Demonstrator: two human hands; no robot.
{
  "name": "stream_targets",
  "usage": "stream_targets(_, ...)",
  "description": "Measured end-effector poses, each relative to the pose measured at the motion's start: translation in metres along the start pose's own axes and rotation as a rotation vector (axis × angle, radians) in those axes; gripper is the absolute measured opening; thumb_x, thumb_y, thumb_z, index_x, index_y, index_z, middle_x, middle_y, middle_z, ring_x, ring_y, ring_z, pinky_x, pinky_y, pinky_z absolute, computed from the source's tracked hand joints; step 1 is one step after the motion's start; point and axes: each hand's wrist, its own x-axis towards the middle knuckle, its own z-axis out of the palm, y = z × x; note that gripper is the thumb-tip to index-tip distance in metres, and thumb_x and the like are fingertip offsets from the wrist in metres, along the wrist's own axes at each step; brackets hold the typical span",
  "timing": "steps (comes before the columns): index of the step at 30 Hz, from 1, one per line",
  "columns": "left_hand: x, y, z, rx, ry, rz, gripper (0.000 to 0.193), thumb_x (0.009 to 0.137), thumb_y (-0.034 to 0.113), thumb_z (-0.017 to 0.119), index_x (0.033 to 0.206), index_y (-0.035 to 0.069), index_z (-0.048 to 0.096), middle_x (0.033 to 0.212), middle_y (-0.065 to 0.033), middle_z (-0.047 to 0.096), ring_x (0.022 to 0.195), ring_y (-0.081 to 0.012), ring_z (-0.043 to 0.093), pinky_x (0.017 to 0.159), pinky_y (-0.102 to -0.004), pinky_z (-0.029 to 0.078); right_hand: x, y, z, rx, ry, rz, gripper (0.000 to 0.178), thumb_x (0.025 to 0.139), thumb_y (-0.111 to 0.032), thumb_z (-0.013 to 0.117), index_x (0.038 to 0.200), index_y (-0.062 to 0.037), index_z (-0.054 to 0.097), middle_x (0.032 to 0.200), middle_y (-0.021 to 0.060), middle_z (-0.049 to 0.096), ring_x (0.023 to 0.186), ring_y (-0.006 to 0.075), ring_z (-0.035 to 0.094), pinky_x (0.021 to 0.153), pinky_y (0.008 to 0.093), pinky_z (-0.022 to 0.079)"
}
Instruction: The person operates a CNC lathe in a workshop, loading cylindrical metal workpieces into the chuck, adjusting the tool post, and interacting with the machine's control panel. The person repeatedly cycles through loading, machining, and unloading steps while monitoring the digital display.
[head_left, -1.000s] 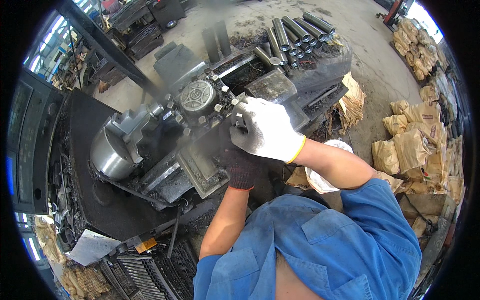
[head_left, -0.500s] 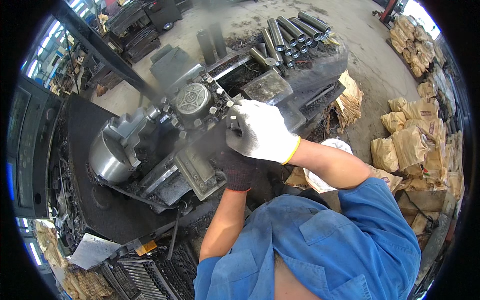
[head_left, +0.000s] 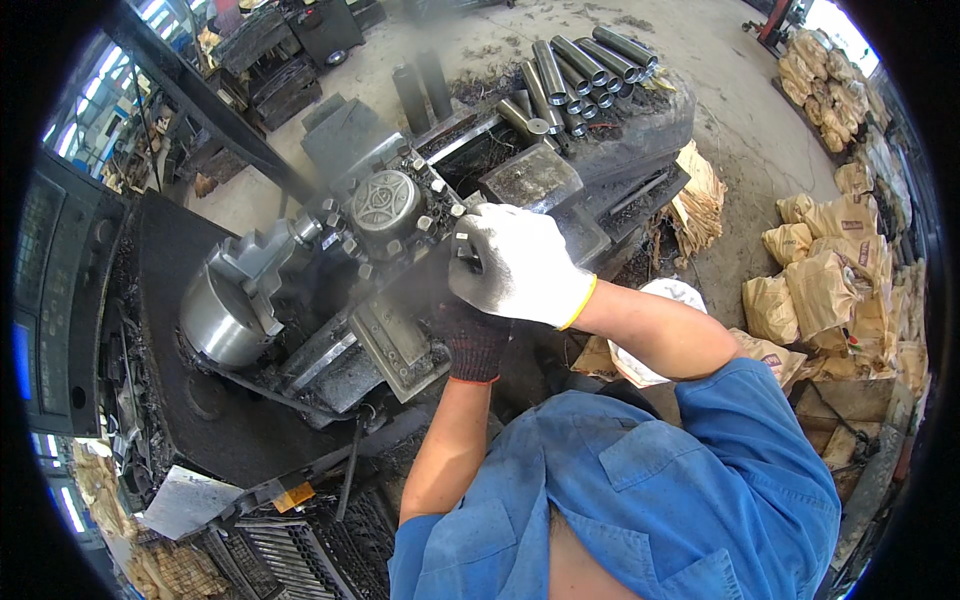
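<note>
My right hand (head_left: 528,268), in a white glove with a grey coated palm and yellow cuff edge, is closed in front of my chest. A small dark piece with a pale spot (head_left: 463,238) shows at its curled fingers; its kind is unclear. Just below and against it is my left hand (head_left: 474,345), in a dark knit glove with a red cuff edge. Its fingers are lost in shadow behind the right hand. Both hands are beside the round tool turret (head_left: 386,203) of a lathe, ringed with bolts. Left of the turret is the steel jawed chuck (head_left: 228,312).
Shiny metal tubes (head_left: 590,75) lie stacked on the machine's far end. A control panel (head_left: 65,300) stands at the left edge. Brown paper sacks (head_left: 815,290) are piled on the right. A metal rod (head_left: 350,465) hangs near the machine's front edge, above a dark grate.
Both hands stay together in almost the same place. The right hand has shifted very slightly left and down.
</note>
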Motion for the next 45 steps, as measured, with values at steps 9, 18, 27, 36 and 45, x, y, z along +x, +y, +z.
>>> stream_targets(9, 0.002, -0.047, 0.014, -0.184, 0.070, 0.005, 0.065, 0.090, 0.044, 0.082, 0.142, 0.006, 0.066, 0.132, -0.0147, 0.076, 0.119, -0.0314, 0.075, 0.100, -0.0468, 0.058, -0.002, -0.001, 0.010, -0.035, 0.044, -0.002, 0.026, 0.078, -0.031, 0.078, 0.089, -0.0076, 0.074, 0.084, 0.0132, 0.071, 0.082, 0.0345, 0.074, 0.071, 0.0462, 0.060)
stream_targets(18, 0.004, 0.006, 0.000, -0.009, 0.253, 0.319, 0.086, 0.090, 0.035, 0.085, 0.157, 0.000, 0.045, 0.149, -0.0228, 0.057, 0.135, -0.0350, 0.061, 0.111, -0.0468, 0.051, 0.003, 0.011, -0.026, 0.016, -0.139, -0.133, 0.025, 0.088, -0.032, 0.077, 0.092, -0.0081, 0.075, 0.072, 0.0161, 0.069, 0.069, 0.0396, 0.072, 0.064, 0.0497, 0.058)
stream_targets(27, 0.019, 0.106, -0.061, 0.316, 0.237, 0.753, 0.033, 0.094, 0.013, 0.078, 0.125, 0.004, 0.070, 0.110, -0.0185, 0.074, 0.103, -0.0367, 0.073, 0.094, -0.0461, 0.058, 0.018, -0.022, -0.176, 0.591, 0.184, 0.123, 0.017, 0.100, -0.004, 0.071, 0.113, 0.0029, 0.079, 0.086, 0.0083, 0.078, 0.077, 0.0111, 0.070, 0.068, 0.0272, 0.057)
stream_targets(36, 0.066, 0.122, -0.093, 0.633, 0.400, 0.956, 0.013, 0.088, 0.012, 0.075, 0.100, 0.008, 0.076, 0.104, -0.0149, 0.075, 0.099, -0.0385, 0.071, 0.090, -0.0499, 0.056, 0.014, 0.039, -0.119, 1.366, 0.229, 0.283, 0.028, 0.104, -0.011, 0.069, 0.125, 0.0067, 0.074, 0.100, 0.0070, 0.077, 0.084, 0.0088, 0.067, 0.078, 0.0248, 0.053)
stream_targets(45, 0.064, 0.121, -0.091, 0.696, 0.367, 0.947, 0.013, 0.089, 0.013, 0.076, 0.102, 0.010, 0.076, 0.104, -0.0136, 0.075, 0.099, -0.0389, 0.069, 0.090, -0.0514, 0.055, 0.009, 0.058, -0.095, 1.527, 0.223, 0.314, 0.035, 0.103, -0.016, 0.071, 0.128, 0.0091, 0.070, 0.102, 0.0121, 0.076, 0.090, 0.0160, 0.071, 0.084, 0.0310, 0.056)
